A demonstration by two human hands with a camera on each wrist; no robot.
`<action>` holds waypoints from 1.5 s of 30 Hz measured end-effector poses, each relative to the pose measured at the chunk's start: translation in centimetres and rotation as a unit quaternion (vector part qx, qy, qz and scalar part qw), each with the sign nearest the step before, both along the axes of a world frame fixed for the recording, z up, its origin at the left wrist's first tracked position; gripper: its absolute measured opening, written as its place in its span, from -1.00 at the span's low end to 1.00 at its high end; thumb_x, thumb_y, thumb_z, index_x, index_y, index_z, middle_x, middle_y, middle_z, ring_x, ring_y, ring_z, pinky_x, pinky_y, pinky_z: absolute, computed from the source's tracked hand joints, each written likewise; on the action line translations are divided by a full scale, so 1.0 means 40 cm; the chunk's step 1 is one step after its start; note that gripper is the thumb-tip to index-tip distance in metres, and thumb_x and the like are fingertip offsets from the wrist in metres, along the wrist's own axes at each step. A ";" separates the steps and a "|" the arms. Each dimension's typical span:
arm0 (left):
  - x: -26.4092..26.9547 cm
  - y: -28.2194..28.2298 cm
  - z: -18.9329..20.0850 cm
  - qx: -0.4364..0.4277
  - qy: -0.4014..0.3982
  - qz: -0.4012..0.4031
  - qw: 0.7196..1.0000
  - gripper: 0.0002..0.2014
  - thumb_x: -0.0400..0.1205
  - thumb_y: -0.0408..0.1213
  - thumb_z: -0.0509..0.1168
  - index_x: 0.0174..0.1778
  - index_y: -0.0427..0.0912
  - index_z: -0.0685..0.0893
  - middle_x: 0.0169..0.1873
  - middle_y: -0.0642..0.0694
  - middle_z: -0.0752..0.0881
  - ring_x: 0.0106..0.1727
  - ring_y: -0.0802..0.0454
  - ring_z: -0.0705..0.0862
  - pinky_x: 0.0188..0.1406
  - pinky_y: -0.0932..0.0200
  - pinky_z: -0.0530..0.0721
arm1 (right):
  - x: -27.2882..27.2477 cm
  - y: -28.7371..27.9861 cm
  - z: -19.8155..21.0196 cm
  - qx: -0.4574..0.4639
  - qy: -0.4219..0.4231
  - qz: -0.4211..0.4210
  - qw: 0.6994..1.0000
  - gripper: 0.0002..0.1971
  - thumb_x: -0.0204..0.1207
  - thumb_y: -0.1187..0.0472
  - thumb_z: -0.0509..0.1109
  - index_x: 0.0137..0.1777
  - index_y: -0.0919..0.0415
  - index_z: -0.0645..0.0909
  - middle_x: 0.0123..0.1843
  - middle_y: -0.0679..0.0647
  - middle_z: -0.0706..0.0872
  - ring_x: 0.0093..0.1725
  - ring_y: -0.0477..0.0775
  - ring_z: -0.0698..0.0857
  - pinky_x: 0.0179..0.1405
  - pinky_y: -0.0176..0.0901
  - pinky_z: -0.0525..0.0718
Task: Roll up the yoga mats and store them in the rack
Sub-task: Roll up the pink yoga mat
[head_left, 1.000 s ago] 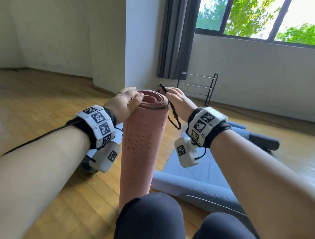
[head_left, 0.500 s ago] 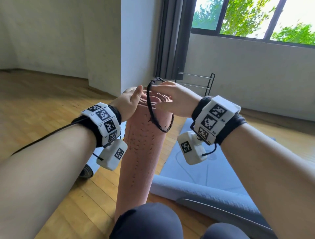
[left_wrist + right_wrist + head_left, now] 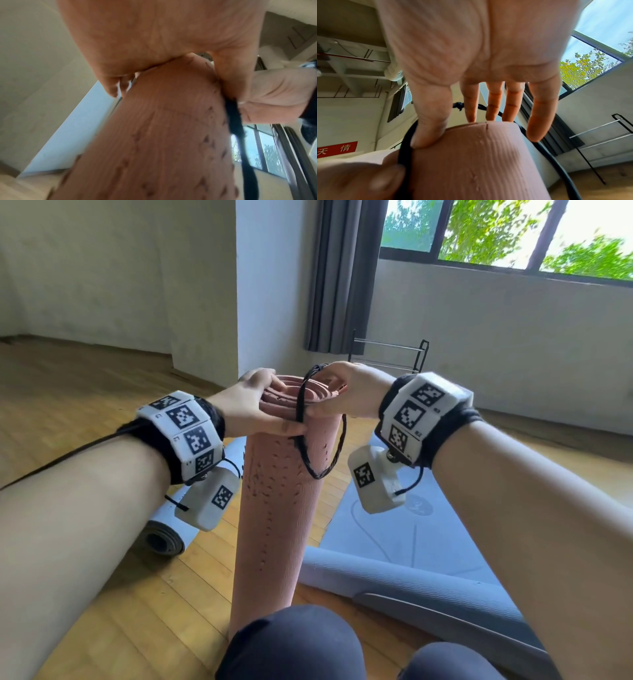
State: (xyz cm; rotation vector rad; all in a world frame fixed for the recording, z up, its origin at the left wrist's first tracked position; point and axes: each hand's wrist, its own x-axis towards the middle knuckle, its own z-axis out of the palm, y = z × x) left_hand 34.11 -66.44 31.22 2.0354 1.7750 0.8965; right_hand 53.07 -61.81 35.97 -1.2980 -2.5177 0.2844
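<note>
Nearest, two dark-clad knees sit at the bottom edge, with the foot of a rolled pink yoga mat standing upright on the wooden floor just beyond them. To its right lies a grey-blue mat, partly unrolled with its near end curled into a roll; to its left, behind the left forearm, lies another rolled mat showing a dark end. At the top of the pink roll both hands meet. The left hand cups the top rim from the left, fingers curled over the spiral end and thumb pressed on the near side of the roll, where it pins a black cord loop against the mat. The right hand comes in from the right with fingers spread and nearly straight, stretching the cord loop over the end of the roll; its thumb presses on the roll's rim beside the cord. Part of the loop hangs slack down the roll's right side. Farther off, against the far wall under the window, stands a black metal rack, beside a grey curtain.
</note>
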 end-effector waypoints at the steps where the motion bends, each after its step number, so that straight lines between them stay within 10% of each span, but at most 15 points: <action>1: 0.004 -0.003 0.000 -0.004 -0.001 0.013 1.000 0.01 -0.12 0.41 0.36 0.26 0.03 0.43 0.40 0.06 0.34 0.36 0.15 0.38 0.31 0.17 0.38 | -0.002 -0.002 0.002 -0.007 0.001 -0.003 1.000 -0.30 0.36 -0.16 0.52 0.50 -0.03 0.44 0.37 0.05 0.54 0.25 0.09 0.59 0.17 -0.03 0.64; 7: 0.035 -0.018 0.009 -0.003 0.027 0.074 0.997 -0.14 -0.12 0.35 0.17 0.14 0.14 0.33 0.16 0.01 0.34 0.29 0.00 0.27 0.27 0.05 0.34 | 0.012 -0.006 -0.008 -0.052 0.043 -0.035 0.997 -0.20 0.39 -0.11 0.53 0.60 -0.13 0.26 0.47 0.07 0.31 0.36 0.14 0.51 0.21 0.11 0.69; 12: 0.068 -0.037 0.014 0.012 -0.005 0.060 0.998 -0.03 -0.07 0.37 0.34 0.32 0.22 0.31 0.33 0.00 0.31 0.29 0.02 0.43 0.32 0.09 0.45 | 0.019 -0.005 -0.028 -0.083 0.104 -0.085 0.987 -0.12 0.34 -0.19 0.53 0.62 -0.23 0.17 0.48 0.10 0.30 0.39 0.14 0.49 0.26 -0.06 0.62; 19: 0.085 -0.045 0.023 0.031 0.013 0.104 0.994 -0.28 0.36 -0.20 0.42 0.40 -0.01 0.24 0.38 -0.11 0.24 0.11 -0.06 0.44 0.02 0.21 0.42 | 0.022 0.008 -0.035 -0.123 0.133 -0.072 0.981 0.02 0.28 -0.21 0.57 0.65 -0.15 0.05 0.28 0.03 0.58 0.26 0.09 0.62 0.34 0.03 0.59; 23: 0.052 -0.054 0.046 0.037 0.006 0.111 0.993 -0.54 0.52 -0.46 0.22 0.25 -0.06 0.24 0.26 -0.18 0.38 -0.20 -0.07 0.51 -0.36 0.17 0.37 | 0.040 0.012 -0.060 -0.188 0.201 -0.044 0.961 -0.10 0.34 -0.12 0.57 0.63 -0.06 0.18 0.34 0.01 0.58 0.26 0.01 0.64 0.15 -0.09 0.72; 27: 0.022 -0.061 0.059 0.035 -0.018 0.091 0.995 -0.68 0.61 -0.50 0.10 0.15 -0.07 0.19 0.41 -0.18 0.50 0.05 -0.18 0.60 -0.17 0.26 0.40 | 0.052 0.000 -0.061 -0.214 0.242 -0.044 0.945 -0.73 0.67 -0.07 0.20 0.16 0.08 0.58 -0.08 -0.03 0.64 -0.14 -0.06 0.64 -0.19 -0.21 0.66; 30: 0.004 -0.061 0.065 0.026 -0.074 0.072 0.994 -0.72 0.63 -0.51 0.07 0.16 -0.11 0.25 0.22 -0.19 0.67 -0.21 0.02 0.62 -0.29 0.37 0.56 | 0.046 0.006 -0.059 -0.219 0.284 -0.064 0.931 -0.66 0.76 0.04 0.04 -0.18 0.12 0.51 -0.30 0.05 0.56 -0.42 0.00 0.52 -0.38 -0.20 0.57; 33: -0.020 -0.058 0.069 0.006 -0.123 0.080 0.989 -0.73 0.48 -0.32 0.12 0.05 0.06 0.36 -0.10 -0.30 0.73 -0.20 -0.07 0.64 -0.05 -0.01 0.66 | 0.039 0.024 -0.057 -0.203 0.302 -0.077 0.928 -0.65 0.75 0.04 0.03 0.05 0.25 0.57 -0.25 0.14 0.59 -0.47 0.06 0.54 -0.48 -0.15 0.60; 37: -0.037 -0.036 0.066 -0.009 -0.199 0.077 0.977 -0.73 0.57 -0.45 0.05 0.05 0.01 0.40 -0.13 -0.15 0.79 -0.27 -0.04 0.70 -0.16 0.00 0.78 | 0.036 0.063 -0.056 -0.197 0.302 -0.083 0.929 -0.54 0.75 0.02 0.03 0.33 0.39 0.52 -0.25 0.16 0.55 -0.51 0.10 0.47 -0.72 -0.27 0.48; 40: -0.028 -0.019 0.059 -0.017 -0.256 0.069 0.964 -0.73 0.65 -0.57 -0.06 0.15 -0.18 0.36 -0.12 -0.23 0.70 -0.42 0.04 0.63 -0.58 0.23 0.66 | 0.031 0.091 -0.068 -0.199 0.304 -0.082 0.928 -0.49 0.75 -0.01 0.02 0.30 0.43 0.56 -0.34 0.15 0.50 -0.56 0.10 0.40 -0.73 -0.24 0.36; 45: -0.031 0.021 0.029 -0.028 -0.290 0.054 0.955 -0.67 0.63 -0.63 -0.08 0.07 -0.15 0.43 -0.27 -0.18 0.59 -0.54 0.14 0.58 -0.62 0.33 0.60 | 0.033 0.139 -0.099 -0.201 0.298 -0.086 0.929 -0.33 0.74 -0.09 -0.02 0.11 0.60 0.60 -0.48 0.19 0.42 -0.63 0.10 0.32 -0.66 -0.22 0.25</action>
